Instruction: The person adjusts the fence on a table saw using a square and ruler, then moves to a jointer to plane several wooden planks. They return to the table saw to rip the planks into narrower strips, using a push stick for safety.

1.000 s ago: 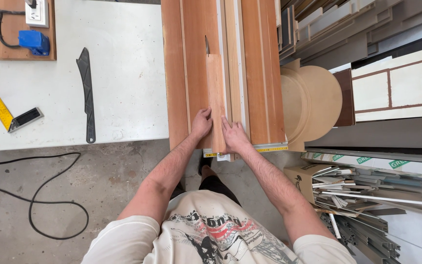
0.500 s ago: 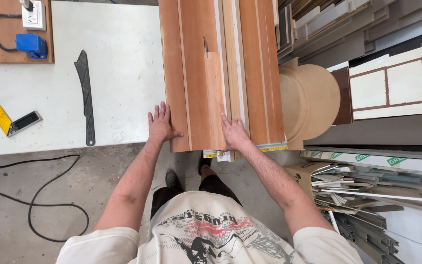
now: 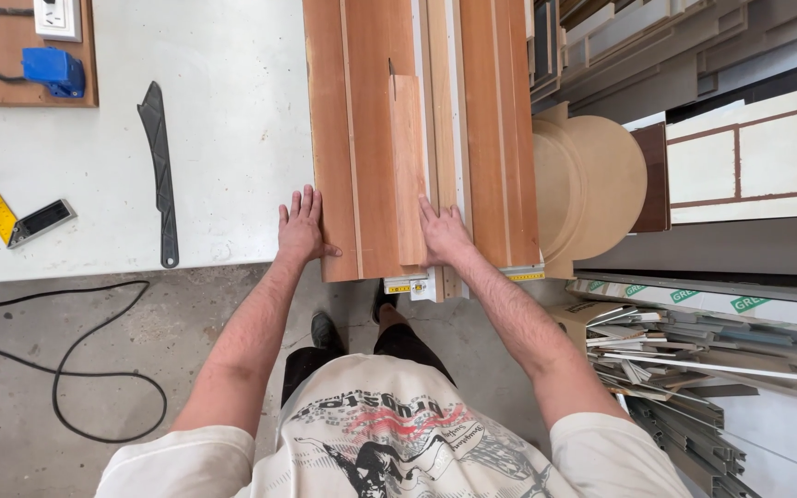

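White bench (image 3: 186, 138), frame centre: our left hand (image 3: 301, 228) and right hand (image 3: 445, 235) lie open, flat on overhanging wood boards (image 3: 362, 138); uneven pressure could tip them.

I see my left hand (image 3: 302, 231) flat at the wide board's (image 3: 362, 138) seven-o'clock edge on the tabletop (image 3: 223, 138). My right hand (image 3: 445, 235) presses at five o'clock, beside the narrow strip (image 3: 408, 166).

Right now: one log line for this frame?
left hand: flat on board's left edge | right hand: flat beside narrow strip | saw: untouched on table
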